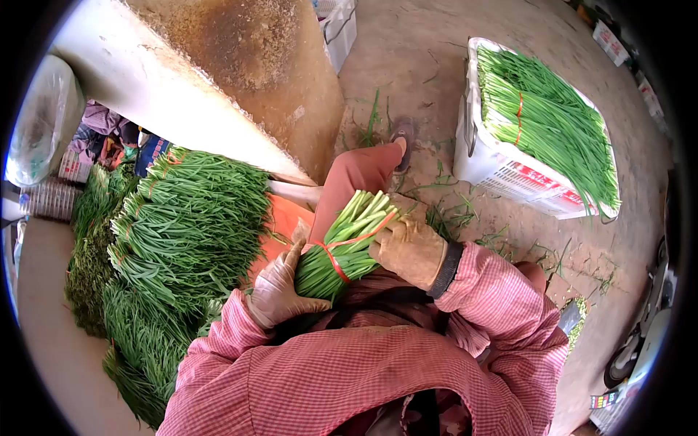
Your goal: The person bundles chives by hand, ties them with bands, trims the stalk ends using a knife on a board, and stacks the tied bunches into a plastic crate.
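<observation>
Green bundle (pixel 313 272) was clasped from both sides

It lay near the dial's centre, a red band (pixel 336 266) across it. The clear-gloved left hand (pixel 280 293) cupped it at eight o'clock; the tan-gloved right hand (pixel 413 254) gripped it at three.

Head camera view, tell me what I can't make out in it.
In the head view:
Underside of the held bundle: turned away from the camera.
What the right hand pinches: hidden by its own curled fingers.
Print on the white crate: too small to read.
Far part of the upper basket: cut off by the top edge.
Wheeled vehicle: partly lost in the dark border.
</observation>
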